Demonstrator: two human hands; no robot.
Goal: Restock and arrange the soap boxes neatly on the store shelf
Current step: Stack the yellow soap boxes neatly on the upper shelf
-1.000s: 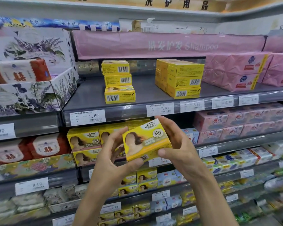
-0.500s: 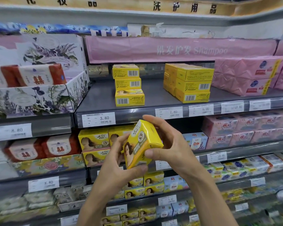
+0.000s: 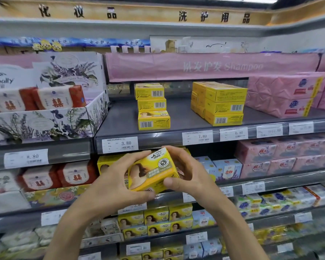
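The floral display carton (image 3: 45, 126) at upper left holds red-and-white wrapped bars (image 3: 59, 99). On the grey shelf (image 3: 178, 117) beside it stand a stack of three yellow boxes (image 3: 152, 107) with barcodes facing out, a larger yellow stack (image 3: 220, 105) and pink packs (image 3: 281, 94). I hold the soap box (image 3: 154, 171) tilted in front of the shelf below. It is yellow, printed with a long-haired figure and a round seal. My left grip (image 3: 109, 186) is clamped on its lower left side, and my right grip (image 3: 191, 177) on its right end. The price tag (image 3: 120, 144) under the small stack reads 3.80; further right I read 7.80 and 6.90. The pink banner (image 3: 214, 66) says Shampoo.
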